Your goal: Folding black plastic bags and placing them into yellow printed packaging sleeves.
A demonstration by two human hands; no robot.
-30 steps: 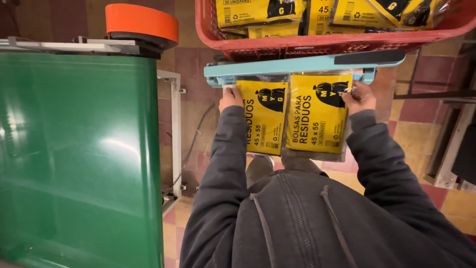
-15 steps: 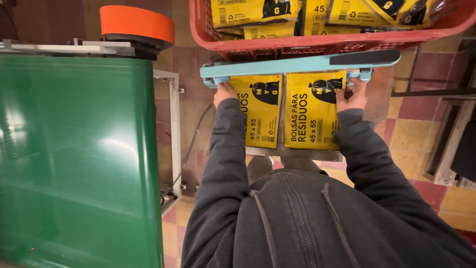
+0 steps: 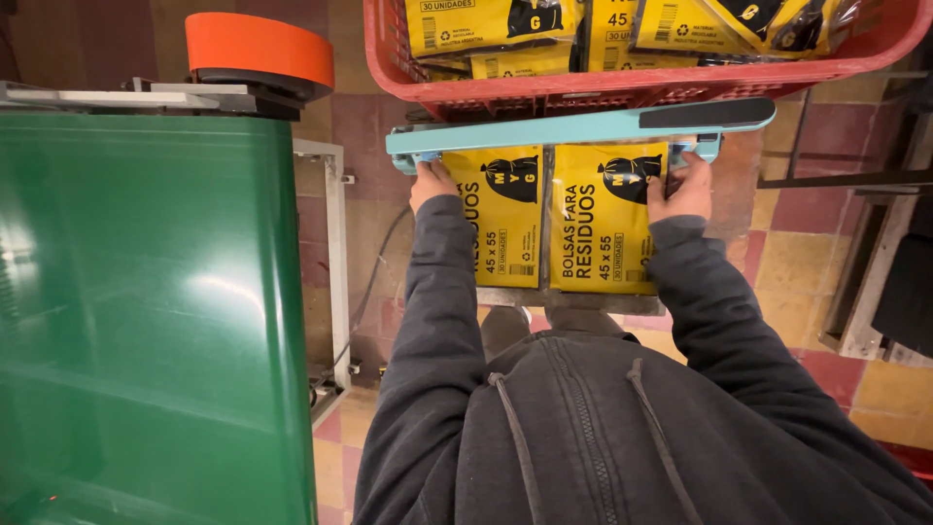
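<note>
Here, in the head view, both arms reach forward in dark sleeves toward a turquoise sealer bar (image 3: 583, 126). The left hand (image 3: 432, 185) grips the bar's left end with clenched fingers; the right hand (image 3: 683, 190) grips its right end likewise. Two yellow packets (image 3: 559, 219) lie side by side just below the bar, between the hands. Beyond the bar sits a red crate (image 3: 622, 73) holding more yellow packets. Left of the bar stand a green roll (image 3: 146, 321) and an orange disc (image 3: 258, 49).
</note>
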